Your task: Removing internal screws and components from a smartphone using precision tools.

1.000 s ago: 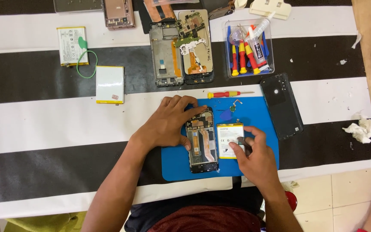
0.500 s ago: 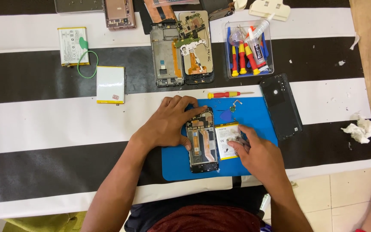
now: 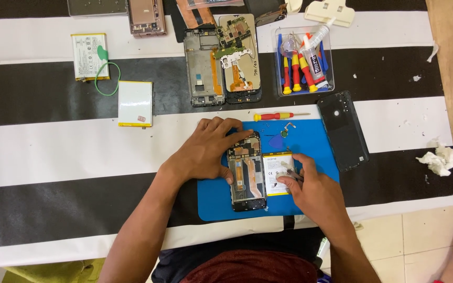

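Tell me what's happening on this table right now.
A person is working on an opened phone lying on a blue mat. The left hand steadies the phone's top and side, while the right hand rests on a white battery beside it, holding a small dark tool. A red-handled screwdriver, a dark back cover and other stripped phones lie around.

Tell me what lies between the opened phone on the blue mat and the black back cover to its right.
In the head view, a white battery lies between the opened phone and the black back cover, with the right hand on it.
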